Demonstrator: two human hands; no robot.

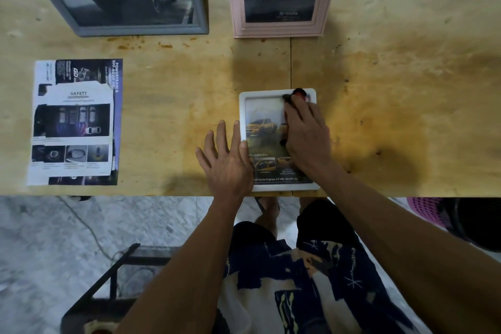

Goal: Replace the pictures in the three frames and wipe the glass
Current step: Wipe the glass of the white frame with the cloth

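A small white frame [271,93] with a yellow-truck picture lies flat at the table's near edge. My left hand [226,163] rests with straight, spread fingers on the table, its fingertips on the frame's left rail. My right hand [306,133] presses a dark cloth with a red patch [296,95] onto the glass near the frame's top right corner. A grey frame [141,30] and a pink frame [279,31], each showing a dark pickup picture, stand leaning at the back of the table.
A stack of loose brochure pages [74,122] lies on the plywood table [176,106] at the left. Below the table edge are a dark metal stand [119,274], a cable on the floor, and a pink basket [425,210] at the right.
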